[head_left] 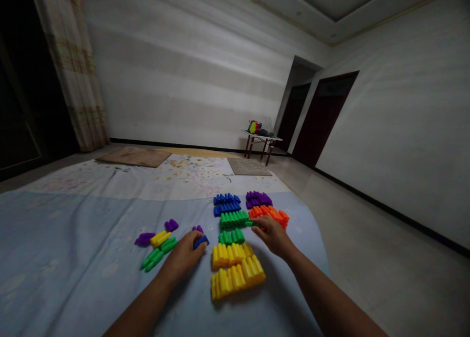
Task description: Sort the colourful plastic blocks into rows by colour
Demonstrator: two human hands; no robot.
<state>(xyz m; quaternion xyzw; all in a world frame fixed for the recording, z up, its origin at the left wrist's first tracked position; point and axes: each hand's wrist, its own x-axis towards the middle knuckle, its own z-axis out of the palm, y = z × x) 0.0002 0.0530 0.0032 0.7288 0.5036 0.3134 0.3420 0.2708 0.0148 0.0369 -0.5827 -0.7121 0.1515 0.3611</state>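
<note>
**Lot in Five Colours, Partly Set in Rows**

Left hand [189, 250]: closed on a blue piece [201, 241], held between thumb and fingers. Right hand [270, 232]: fingertips narrowed at a green piece [250, 224]; whether gripped or merely touched could not be told. Handling, as judged: light, stiff, slightly slippery, hardly fragile; best pinched across the long sides. Material: seemingly smooth plastic, rounded, ribbed. Yellow rows [238, 276] lay right of the left hand; orange pieces [270, 213] just beyond the right. Beneath: soft, creased cloth [110, 239].
</note>
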